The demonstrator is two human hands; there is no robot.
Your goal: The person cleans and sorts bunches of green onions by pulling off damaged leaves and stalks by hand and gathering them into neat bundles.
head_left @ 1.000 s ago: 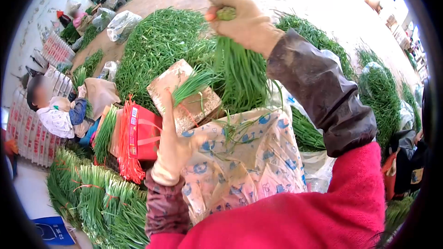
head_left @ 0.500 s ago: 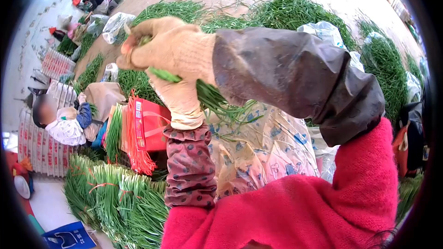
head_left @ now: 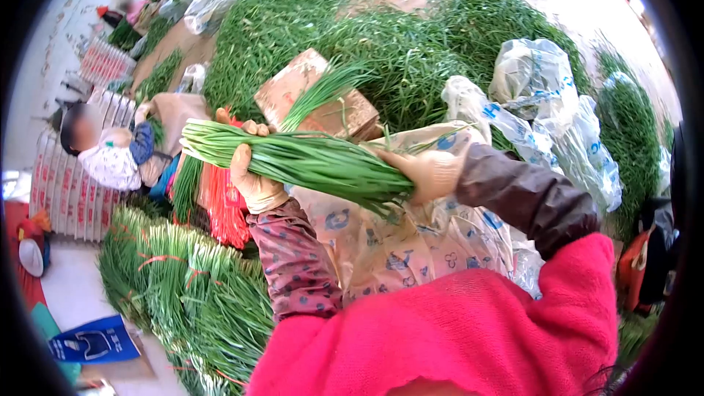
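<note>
A thick bunch of garlic chives [head_left: 301, 160] lies across in front of me, pale stem ends to the left and dark leaves to the right. My left hand [head_left: 253, 180], in a light glove, wraps round the bunch near the stems. At the leafy end my right hand [head_left: 431, 173], gloved too, is closed round the chives, its fingers partly hidden. Just beyond the bunch, more loose chives [head_left: 315, 99] rest on a worn brown block [head_left: 297, 81]. Beneath my hands spreads a patterned apron [head_left: 396, 242].
Tied chive bundles [head_left: 198, 301] are stacked at lower left, near red ties [head_left: 224, 209]. A large heap of loose chives [head_left: 293, 22] covers the floor ahead. Clear plastic bags [head_left: 539, 81] lie to the right. Another person [head_left: 110, 154] sits at left beside stacked crates [head_left: 73, 194].
My hands have come down and apart, uncovering the block. The chive bunch, mostly hidden before, now stretches between both hands. My right hand has moved right to the leaf end.
</note>
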